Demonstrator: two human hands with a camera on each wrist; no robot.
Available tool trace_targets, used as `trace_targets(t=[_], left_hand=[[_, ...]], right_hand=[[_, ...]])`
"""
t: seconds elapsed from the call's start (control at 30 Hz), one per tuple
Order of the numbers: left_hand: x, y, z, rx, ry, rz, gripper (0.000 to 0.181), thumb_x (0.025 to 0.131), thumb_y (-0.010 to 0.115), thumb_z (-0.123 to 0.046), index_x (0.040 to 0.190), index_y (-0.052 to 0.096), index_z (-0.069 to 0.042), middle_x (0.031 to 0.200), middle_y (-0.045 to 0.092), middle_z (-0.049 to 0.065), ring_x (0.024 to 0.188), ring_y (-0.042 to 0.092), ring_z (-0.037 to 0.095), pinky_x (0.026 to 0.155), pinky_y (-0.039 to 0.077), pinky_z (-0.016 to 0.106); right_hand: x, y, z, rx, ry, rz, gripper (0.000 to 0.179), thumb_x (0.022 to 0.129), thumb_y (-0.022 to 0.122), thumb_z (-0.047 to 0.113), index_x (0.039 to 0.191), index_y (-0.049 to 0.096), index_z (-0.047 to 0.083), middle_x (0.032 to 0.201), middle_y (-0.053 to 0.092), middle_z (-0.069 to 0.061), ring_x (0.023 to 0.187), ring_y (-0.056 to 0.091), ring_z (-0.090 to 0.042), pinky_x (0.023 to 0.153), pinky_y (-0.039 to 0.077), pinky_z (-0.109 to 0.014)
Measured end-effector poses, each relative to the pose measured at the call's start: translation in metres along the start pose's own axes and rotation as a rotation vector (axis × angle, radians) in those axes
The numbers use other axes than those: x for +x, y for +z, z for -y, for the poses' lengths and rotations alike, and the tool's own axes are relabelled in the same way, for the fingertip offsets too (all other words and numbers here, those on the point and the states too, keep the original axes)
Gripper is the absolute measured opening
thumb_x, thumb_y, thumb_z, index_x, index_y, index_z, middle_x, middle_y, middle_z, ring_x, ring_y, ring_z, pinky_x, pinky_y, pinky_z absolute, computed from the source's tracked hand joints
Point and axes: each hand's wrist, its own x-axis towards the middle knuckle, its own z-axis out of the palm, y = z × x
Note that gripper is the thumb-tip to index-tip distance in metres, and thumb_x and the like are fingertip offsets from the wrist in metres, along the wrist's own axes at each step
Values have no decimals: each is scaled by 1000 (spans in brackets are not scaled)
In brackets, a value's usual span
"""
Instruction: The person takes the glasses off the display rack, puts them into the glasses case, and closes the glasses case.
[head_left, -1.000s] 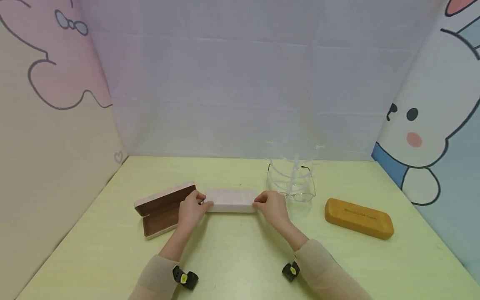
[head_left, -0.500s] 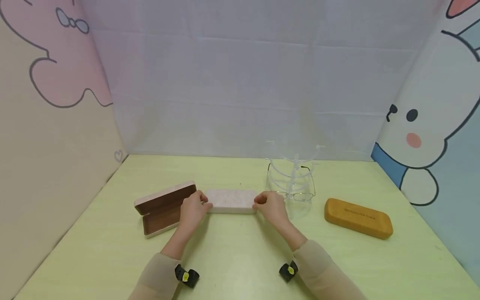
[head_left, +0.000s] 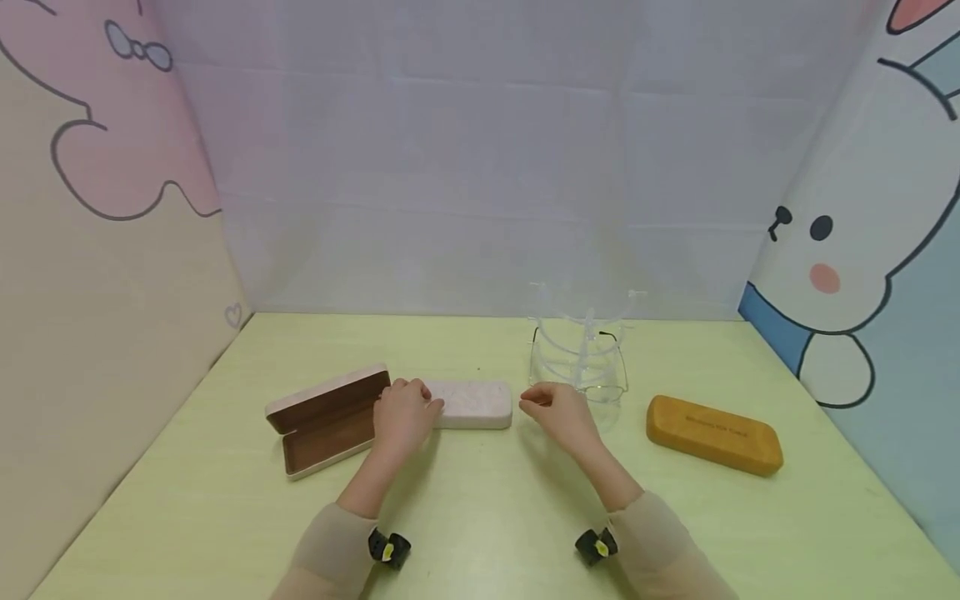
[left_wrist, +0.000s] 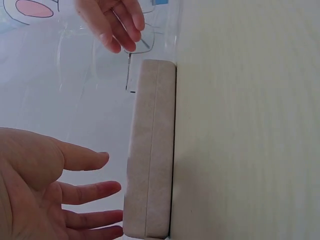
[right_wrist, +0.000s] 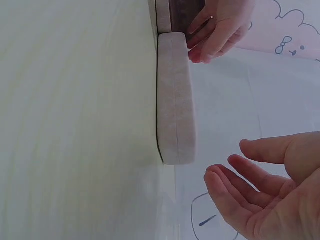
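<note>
A pale pink glasses case (head_left: 476,404), closed, lies flat on the table in the middle of the head view. My left hand (head_left: 403,419) hovers over its left end with fingers relaxed; the left wrist view shows nothing gripped, and whether a fingertip touches the case I cannot tell. Apart from the case's right end is my right hand (head_left: 564,421), its fingers loosely bent around nothing in the right wrist view. Just left of my left hand stands a second pale case (head_left: 330,425), lid up, with a brown lining; my fingers partly cover its right end.
Behind my right hand, a clear display stand (head_left: 587,350) bears thin-framed glasses (head_left: 604,392), partly hidden by that hand. A mustard-yellow glasses case (head_left: 714,435) lies closed on the right. Printed cartoon panels and a white sheet (head_left: 480,192) enclose the table (head_left: 487,517).
Both hands were pinching the ends of the closed pink case and have let go. The right hand has drawn away to the right; the left has shifted right over the case's end.
</note>
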Motion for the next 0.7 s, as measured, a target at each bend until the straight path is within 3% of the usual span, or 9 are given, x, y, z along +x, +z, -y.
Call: trace_targets(t=[0.3,0.47,0.7], left_hand=[[14,5,-25,-162,37,93,23,85,61,-27,91,65,-4,86,64,6,73,57,19,60,46,32],[18,11,-43,-253,54,114,20,86,60,-27,87,64,-8,84,65,4,73,56,16,61,44,29],[26,21,-68,-327,115,92,19,87,58,-28,88,65,-10,87,66,2,81,60,18,67,47,32]], right_hand=[[-6,-30,-7,-53,21,-78,18,84,63,22,96,70,9,87,68,-3,83,62,-19,71,49,-34],[-7,-48,-14,-69,46,-116,21,86,61,25,99,69,9,89,68,-5,82,63,-20,66,48,-31],[-8,-67,-23,-67,67,-151,25,87,60,25,100,68,5,90,68,-9,78,62,-20,62,46,-27]])
